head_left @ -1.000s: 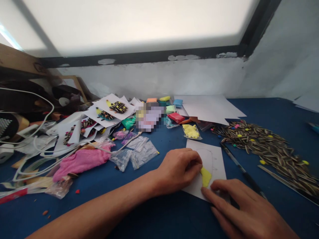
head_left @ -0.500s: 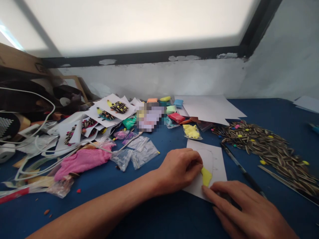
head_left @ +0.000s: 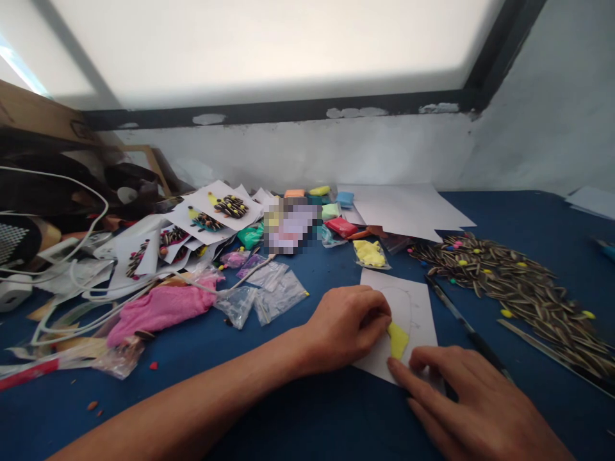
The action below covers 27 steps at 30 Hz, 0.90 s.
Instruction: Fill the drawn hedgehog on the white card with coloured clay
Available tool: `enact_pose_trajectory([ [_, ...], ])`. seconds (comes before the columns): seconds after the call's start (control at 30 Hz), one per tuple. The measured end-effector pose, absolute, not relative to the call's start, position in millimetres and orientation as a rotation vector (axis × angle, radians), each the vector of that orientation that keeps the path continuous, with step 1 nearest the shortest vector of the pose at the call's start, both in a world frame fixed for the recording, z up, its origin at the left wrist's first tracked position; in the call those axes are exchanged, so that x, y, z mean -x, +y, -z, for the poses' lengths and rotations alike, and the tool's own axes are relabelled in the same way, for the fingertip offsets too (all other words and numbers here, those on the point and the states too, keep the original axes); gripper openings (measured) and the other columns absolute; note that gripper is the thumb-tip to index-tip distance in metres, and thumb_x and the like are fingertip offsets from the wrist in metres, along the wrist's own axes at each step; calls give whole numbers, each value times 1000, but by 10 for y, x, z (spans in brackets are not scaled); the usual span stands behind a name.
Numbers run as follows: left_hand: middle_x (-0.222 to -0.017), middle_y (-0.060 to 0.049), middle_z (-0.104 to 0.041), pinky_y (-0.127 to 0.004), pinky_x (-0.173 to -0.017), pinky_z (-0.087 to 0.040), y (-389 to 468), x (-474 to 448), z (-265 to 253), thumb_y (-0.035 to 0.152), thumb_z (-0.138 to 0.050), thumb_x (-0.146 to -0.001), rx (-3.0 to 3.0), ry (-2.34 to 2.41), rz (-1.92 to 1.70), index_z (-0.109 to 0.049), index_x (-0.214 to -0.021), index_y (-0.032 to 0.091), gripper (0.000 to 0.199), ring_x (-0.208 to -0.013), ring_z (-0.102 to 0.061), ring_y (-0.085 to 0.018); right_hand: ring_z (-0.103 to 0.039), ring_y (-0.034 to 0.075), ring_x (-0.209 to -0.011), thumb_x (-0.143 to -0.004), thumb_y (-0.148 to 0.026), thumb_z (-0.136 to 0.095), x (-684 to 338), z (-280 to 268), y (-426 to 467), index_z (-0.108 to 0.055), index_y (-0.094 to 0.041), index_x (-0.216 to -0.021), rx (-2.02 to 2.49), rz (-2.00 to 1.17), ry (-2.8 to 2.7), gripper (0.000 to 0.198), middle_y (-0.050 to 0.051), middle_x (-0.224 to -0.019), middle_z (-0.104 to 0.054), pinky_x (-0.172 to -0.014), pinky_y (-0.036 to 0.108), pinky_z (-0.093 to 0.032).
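On the blue tabletop (head_left: 317,416), a curled left hand (head_left: 348,330), grip unclear, and a loosely open right hand (head_left: 473,394) are touching a yellow piece (head_left: 398,342) toward the near edge of white paper (head_left: 423,330).

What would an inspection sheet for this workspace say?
Surface: flat blue tabletop, crowded at left.
Job's things: faintly outlined white paper sheet; flat yellow clay-like patch lying on it.
Clutter: heap of striped seeds, slim black pen, soft pink lump, clear plastic bags.
Hands: left hand curled at the patch's upper edge; right hand at its lower end.
Cables: white cables looped at left, apart from both hands.
Surroundings: greyish-white wall, dark-framed pale panel.
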State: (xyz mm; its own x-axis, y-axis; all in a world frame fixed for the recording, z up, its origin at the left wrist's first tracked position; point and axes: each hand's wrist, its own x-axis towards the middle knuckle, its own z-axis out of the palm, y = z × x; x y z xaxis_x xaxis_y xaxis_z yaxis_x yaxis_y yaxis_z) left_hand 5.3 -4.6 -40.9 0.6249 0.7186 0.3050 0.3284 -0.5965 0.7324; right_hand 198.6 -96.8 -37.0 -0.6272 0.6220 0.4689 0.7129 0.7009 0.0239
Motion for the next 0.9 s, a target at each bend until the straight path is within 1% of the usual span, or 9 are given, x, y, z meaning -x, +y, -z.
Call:
enact_pose_trajectory([
  [0.07, -72, 0, -61, -20, -59, -38, -43, -52, 404, 10, -57, -82, -2207, 814, -790, -64, -79, 14, 8, -62, -52, -10, -65, 18, -76, -87, -14, -51, -2005, 367, -989, -65, -19, -114, 1042, 266, -2429, 31, 9, -91, -67, -64, 30, -55],
  [0.17, -73, -1, -61, -20, -59, -38, -40, -49, 399, 10, -57, -81, -2208, 814, -788, -64, -79, 13, 9, -63, -52, -10, -64, 15, -71, -85, -10, -51, -2026, 357, -1005, -67, -19, -106, 1033, 257, -2354, 28, 7, -83, -66, -61, 26, -54],
  [0.27, -74, -1, -62, -20, -59, -38, -45, -44, 400, 10, -57, -81, -2207, 815, -788, -64, -80, 13, 9, -63, -52, -10, -62, 15, -69, -82, -10, -53, -2039, 351, -999, -68, -19, -100, 1027, 224, -2334, 25, 6, -80, -65, -60, 26, -53],
  [0.43, -73, -1, -61, -20, -59, -38, -53, -48, 409, 10, -56, -81, -2208, 818, -793, -65, -80, 13, 9, -63, -52, -10, -63, 16, -73, -82, -8, -52, -2029, 360, -980, -68, -17, -106, 1034, 146, -2371, 30, 7, -83, -66, -62, 26, -53],
  [0.53, -74, -1, -62, -20, -59, -38, -52, -58, 412, 10, -57, -81, -2209, 822, -791, -65, -80, 13, 9, -63, -52, -10, -63, 16, -72, -83, -10, -51, -1995, 345, -973, -68, -17, -103, 1017, 139, -2370, 27, 7, -82, -66, -62, 26, -53],
  [0.67, -73, 0, -61, -20, -59, -38, -55, -62, 417, 10, -56, -81, -2218, 823, -794, -65, -80, 13, 9, -63, -52, -10, -66, 19, -79, -84, -10, -47, -1953, 289, -965, -67, -19, -101, 1045, 91, -2348, 28, 7, -83, -67, -65, 28, -54],
  [0.8, -73, 0, -60, -20, -60, -37, -62, -58, 427, 11, -56, -82, -2229, 832, -798, -64, -80, 14, 9, -63, -51, -10, -66, 14, -79, -81, -10, -48, -1956, 253, -950, -66, -22, -102, 1025, -25, -2370, 30, 5, -84, -66, -68, 21, -55],
  [0.9, -73, 0, -60, -20, -60, -37, -68, -61, 440, 11, -56, -82, -2235, 835, -803, -64, -80, 14, 9, -63, -51, -10, -66, 12, -81, -81, -11, -50, -1988, 291, -944, -65, -22, -106, 1018, -119, -2372, 31, 4, -89, -65, -72, 18, -55],
])
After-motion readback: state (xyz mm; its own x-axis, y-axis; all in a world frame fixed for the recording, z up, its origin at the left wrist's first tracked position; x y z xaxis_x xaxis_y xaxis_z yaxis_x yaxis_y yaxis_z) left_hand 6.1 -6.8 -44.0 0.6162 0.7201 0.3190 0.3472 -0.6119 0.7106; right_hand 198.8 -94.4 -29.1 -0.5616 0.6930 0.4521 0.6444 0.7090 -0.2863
